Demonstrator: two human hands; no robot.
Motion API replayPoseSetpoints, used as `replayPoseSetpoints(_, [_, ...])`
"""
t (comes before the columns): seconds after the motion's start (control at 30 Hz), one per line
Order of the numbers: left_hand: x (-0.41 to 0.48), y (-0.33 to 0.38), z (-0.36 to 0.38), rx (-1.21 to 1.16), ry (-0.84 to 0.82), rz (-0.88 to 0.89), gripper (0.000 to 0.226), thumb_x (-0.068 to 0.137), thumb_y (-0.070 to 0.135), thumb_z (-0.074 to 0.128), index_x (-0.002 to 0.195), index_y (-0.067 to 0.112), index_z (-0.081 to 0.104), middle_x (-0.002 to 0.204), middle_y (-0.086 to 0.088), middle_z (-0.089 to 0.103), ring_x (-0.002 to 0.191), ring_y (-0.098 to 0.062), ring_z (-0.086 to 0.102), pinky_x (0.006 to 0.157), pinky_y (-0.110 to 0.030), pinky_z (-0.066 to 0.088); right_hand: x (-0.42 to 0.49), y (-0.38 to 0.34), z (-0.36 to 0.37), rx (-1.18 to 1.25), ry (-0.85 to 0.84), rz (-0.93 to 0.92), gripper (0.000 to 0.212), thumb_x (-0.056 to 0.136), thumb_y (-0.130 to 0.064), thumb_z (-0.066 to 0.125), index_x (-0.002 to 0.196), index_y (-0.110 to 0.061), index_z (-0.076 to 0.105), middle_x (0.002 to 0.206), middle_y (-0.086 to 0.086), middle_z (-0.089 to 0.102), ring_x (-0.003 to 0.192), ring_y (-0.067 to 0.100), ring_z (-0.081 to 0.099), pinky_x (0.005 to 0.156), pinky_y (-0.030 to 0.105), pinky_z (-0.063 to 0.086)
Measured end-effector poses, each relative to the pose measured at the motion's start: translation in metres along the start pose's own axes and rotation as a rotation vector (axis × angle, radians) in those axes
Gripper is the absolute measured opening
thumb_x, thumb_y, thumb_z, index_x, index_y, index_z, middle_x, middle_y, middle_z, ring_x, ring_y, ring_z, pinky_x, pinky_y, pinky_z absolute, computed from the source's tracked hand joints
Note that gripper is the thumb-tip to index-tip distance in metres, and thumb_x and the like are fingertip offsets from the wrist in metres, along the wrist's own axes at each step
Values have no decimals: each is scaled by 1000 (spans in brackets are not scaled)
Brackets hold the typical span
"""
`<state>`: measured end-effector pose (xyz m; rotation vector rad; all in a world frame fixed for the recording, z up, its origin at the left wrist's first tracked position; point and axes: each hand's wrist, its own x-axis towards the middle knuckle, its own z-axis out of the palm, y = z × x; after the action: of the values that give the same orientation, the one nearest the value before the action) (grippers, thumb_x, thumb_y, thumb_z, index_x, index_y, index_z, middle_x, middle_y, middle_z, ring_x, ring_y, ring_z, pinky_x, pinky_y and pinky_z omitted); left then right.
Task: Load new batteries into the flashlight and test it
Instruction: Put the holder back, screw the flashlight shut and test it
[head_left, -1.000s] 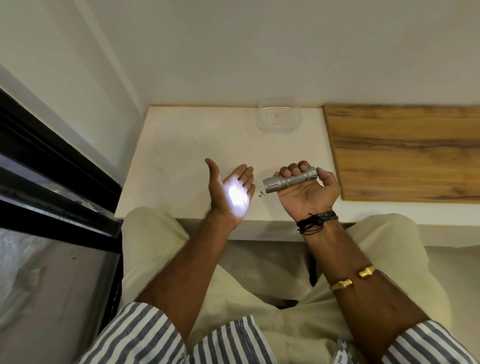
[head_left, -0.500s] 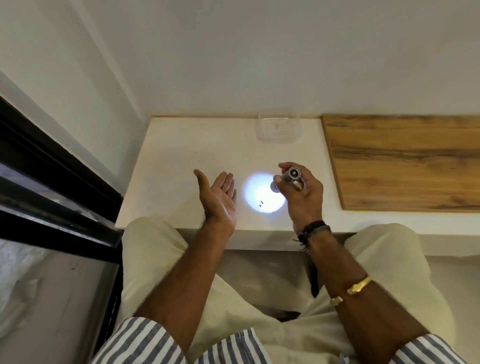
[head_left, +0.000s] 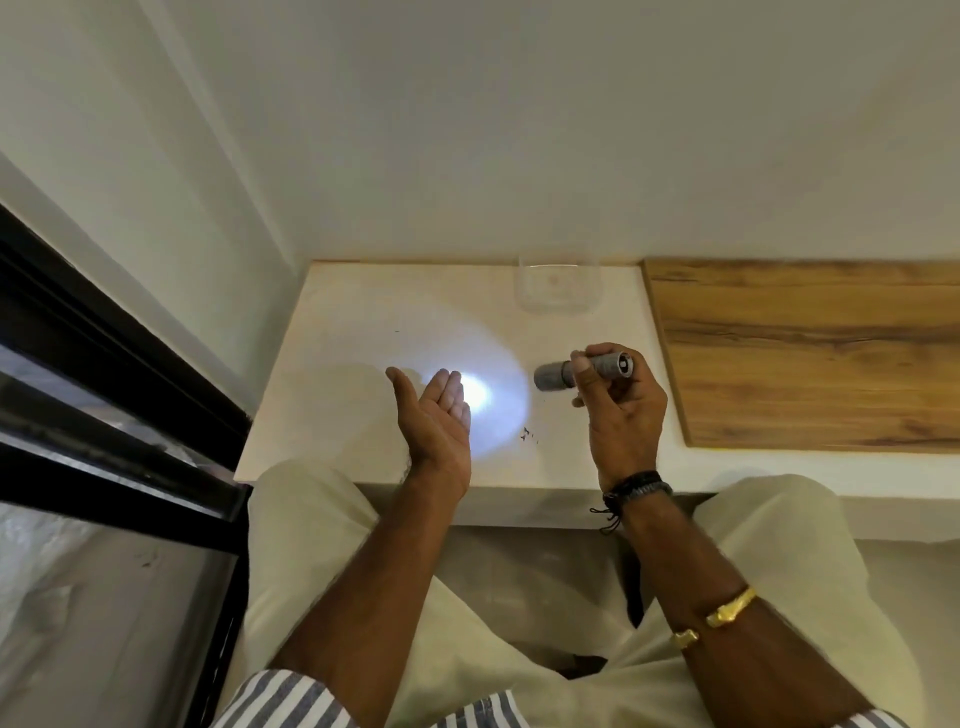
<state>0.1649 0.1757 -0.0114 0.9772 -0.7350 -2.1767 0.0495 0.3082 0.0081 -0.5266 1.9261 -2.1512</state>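
Observation:
My right hand (head_left: 621, 410) grips a small grey metal flashlight (head_left: 584, 370) above the pale counter (head_left: 353, 332), lens end pointing left. The flashlight is lit: a bright white spot falls on the counter and on the fingers of my left hand (head_left: 434, 415). That hand is held up edge-on, palm turned toward the lens, fingers straight and together, holding nothing. A gap of roughly a hand's width separates it from the flashlight head. No batteries are visible.
A clear plastic container (head_left: 558, 286) stands at the counter's back edge against the wall. A wooden board (head_left: 810, 353) covers the counter to the right. Small dark specks (head_left: 527, 434) lie near the front edge. A black-framed glass panel (head_left: 114, 415) runs along the left.
The flashlight swung from pointing down at the counter to pointing left, so its beam now reaches my left hand's fingers. My left hand stayed raised and turned more edge-on.

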Motion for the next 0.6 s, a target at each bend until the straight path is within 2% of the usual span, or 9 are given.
replayPoseSetpoints(0.03, [0, 0, 0, -8, 0, 1, 97, 90, 81, 24, 151, 6, 36, 159, -13, 37, 150, -24, 30, 125, -41, 17, 0, 0, -1, -22, 36, 9, 10, 93, -15, 73, 100, -19, 67, 96, 3, 71, 87, 20, 67, 68, 42, 57])
replayPoseSetpoints(0.1, [0, 0, 0, -13, 5, 3, 96, 89, 81, 25, 150, 6, 37, 159, -12, 38, 149, -24, 30, 125, -41, 18, -1, 0, -1, -65, 86, -12, 9, 94, -15, 73, 100, -18, 66, 94, 2, 71, 88, 22, 69, 74, 46, 60])
replayPoseSetpoints(0.17, [0, 0, 0, -2, 12, 6, 96, 89, 81, 24, 150, 7, 37, 158, -12, 38, 149, -25, 31, 125, -42, 18, -2, 1, 0, -56, 102, -45, 13, 93, -13, 73, 104, -15, 68, 99, 5, 74, 95, 24, 72, 81, 39, 60])
replayPoseSetpoints(0.23, [1, -1, 1, 17, 15, 7, 97, 90, 80, 20, 151, 7, 36, 159, -12, 38, 149, -28, 31, 124, -43, 18, -1, 0, 0, 4, 98, -59, 19, 92, -9, 74, 109, -15, 70, 105, -3, 76, 104, 17, 71, 87, 28, 57])
replayPoseSetpoints(0.3, [1, -3, 2, 22, 5, 0, 96, 90, 80, 19, 151, 7, 36, 159, -12, 37, 149, -28, 31, 124, -44, 18, 1, 0, -2, 35, 68, -56, 25, 92, -6, 73, 115, -14, 70, 111, -8, 76, 112, 13, 69, 95, 29, 56])
replayPoseSetpoints(0.4, [1, -5, 0, 30, -19, -14, 97, 90, 80, 19, 151, 7, 36, 159, -12, 37, 149, -28, 31, 124, -44, 19, 4, 3, -5, 85, 66, 55, 26, 91, -16, 76, 116, -16, 70, 121, 1, 72, 119, 24, 66, 91, 45, 56])
replayPoseSetpoints(0.5, [1, -6, 0, 36, -54, -42, 98, 89, 82, 18, 150, 7, 37, 158, -12, 39, 148, -27, 33, 124, -43, 19, 5, 4, -6, 251, 72, 225, 21, 92, -28, 72, 112, -26, 68, 123, 0, 73, 121, 20, 66, 85, 38, 54])
replayPoseSetpoints(0.6, [2, -6, 1, 23, -95, -90, 100, 88, 83, 18, 152, 7, 33, 158, -13, 38, 149, -27, 31, 125, -41, 17, 8, 8, -9, 492, 71, 401, 17, 99, -29, 61, 116, -23, 63, 123, 5, 73, 122, 23, 66, 93, 41, 53])
